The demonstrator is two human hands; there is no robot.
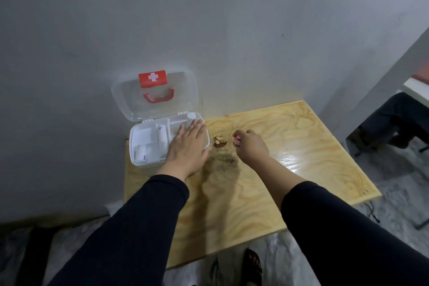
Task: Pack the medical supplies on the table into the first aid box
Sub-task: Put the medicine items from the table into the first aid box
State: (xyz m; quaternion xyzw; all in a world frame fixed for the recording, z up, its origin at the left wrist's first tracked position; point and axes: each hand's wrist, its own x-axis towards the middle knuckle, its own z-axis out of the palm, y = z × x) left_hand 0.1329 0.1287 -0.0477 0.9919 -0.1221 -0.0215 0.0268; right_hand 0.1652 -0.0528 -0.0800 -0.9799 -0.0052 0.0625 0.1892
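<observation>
R hand (251,146) pinches small round jar (237,141).

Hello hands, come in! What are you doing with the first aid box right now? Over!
Left hand flat on open first aid box. Right hand pinching a small red item above the table. Nothing in the way.

You have the first aid box (139,146) open at the far left corner of the tabletop (267,181), against the wall. It is white plastic, and its clear lid (130,100) stands upright, with a red handle (159,96) and a red label with a white cross (152,78). In its compartments lie white packets (142,154) and a white tube-shaped item (161,137). A small red and white item (237,140), too small to tell, is just right of the box.
</observation>
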